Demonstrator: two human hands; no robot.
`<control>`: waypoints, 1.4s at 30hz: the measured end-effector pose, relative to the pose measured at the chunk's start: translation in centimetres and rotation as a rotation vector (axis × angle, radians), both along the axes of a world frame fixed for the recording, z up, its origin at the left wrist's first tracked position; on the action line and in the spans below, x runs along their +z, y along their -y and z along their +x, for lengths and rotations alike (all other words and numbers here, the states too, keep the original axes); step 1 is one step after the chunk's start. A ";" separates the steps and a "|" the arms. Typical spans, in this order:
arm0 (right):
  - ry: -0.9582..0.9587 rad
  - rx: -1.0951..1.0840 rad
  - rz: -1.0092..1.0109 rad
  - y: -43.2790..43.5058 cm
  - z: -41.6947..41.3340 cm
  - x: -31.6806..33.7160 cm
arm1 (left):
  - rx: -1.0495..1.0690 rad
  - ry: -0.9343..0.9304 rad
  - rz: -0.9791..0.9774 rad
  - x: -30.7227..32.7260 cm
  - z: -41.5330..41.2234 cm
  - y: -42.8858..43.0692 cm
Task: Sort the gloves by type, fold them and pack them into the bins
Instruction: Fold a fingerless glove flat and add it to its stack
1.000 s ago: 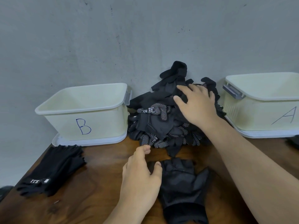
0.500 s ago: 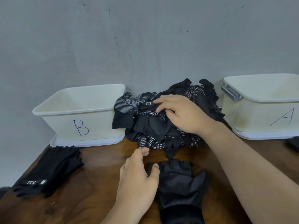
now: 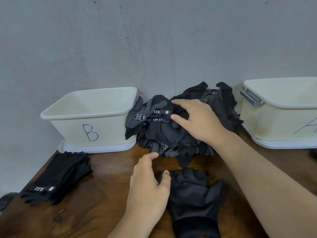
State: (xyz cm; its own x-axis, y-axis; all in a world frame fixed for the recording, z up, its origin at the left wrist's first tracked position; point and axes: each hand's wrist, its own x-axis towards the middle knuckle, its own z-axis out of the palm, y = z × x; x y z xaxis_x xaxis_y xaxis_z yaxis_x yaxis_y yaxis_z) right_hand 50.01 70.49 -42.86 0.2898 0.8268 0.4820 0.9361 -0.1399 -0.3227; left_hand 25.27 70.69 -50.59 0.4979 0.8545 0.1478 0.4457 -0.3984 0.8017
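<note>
Glove pile (image 3: pixel 159 133), two bins (image 3: pixel 103 124), single glove (image 3: pixel 193 191), possibly stacked gloves (image 3: pixel 58 174)

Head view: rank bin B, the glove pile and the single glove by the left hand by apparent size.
1. Glove pile and bin B: too alike to rank; the right hand covers part of the pile.
2. Single glove, smallest though nearest the camera.

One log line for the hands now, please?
right hand: rests on heap of black fabric gloves | left hand: thumb touching flat black glove on brown wooden table
</note>
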 end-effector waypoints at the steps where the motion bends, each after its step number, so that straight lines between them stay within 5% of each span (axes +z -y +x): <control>1: 0.025 -0.003 -0.009 -0.1 -0.2 -0.3 | -0.006 0.019 0.006 0.0 0.0 0.0; 10: 0.163 0.044 0.162 -0.3 -1.5 -0.6 | 0.081 0.264 0.073 -0.2 0.3 -0.7; 16: -0.512 0.061 0.450 0.9 -0.7 3.5 | 0.050 0.265 0.092 0.1 0.2 -0.3; 19: -0.541 0.060 0.526 1.4 0.0 4.7 | 0.051 0.285 0.104 0.5 0.0 0.0; 31: -0.624 0.289 0.149 2.5 -2.1 6.0 | -0.170 0.334 0.191 2.6 -0.3 1.6; 42: -0.844 0.344 0.070 1.8 -1.6 4.7 | -0.189 0.241 0.084 1.4 0.2 0.8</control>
State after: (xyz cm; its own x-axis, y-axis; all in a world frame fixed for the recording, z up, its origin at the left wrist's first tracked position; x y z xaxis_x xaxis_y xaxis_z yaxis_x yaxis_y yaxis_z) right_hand 48.39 68.68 -38.17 0.3115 0.9099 0.2741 0.3720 0.1487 -0.9163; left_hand 25.47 69.85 -49.24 0.5889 0.7298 0.3473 0.1584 -0.5256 0.8358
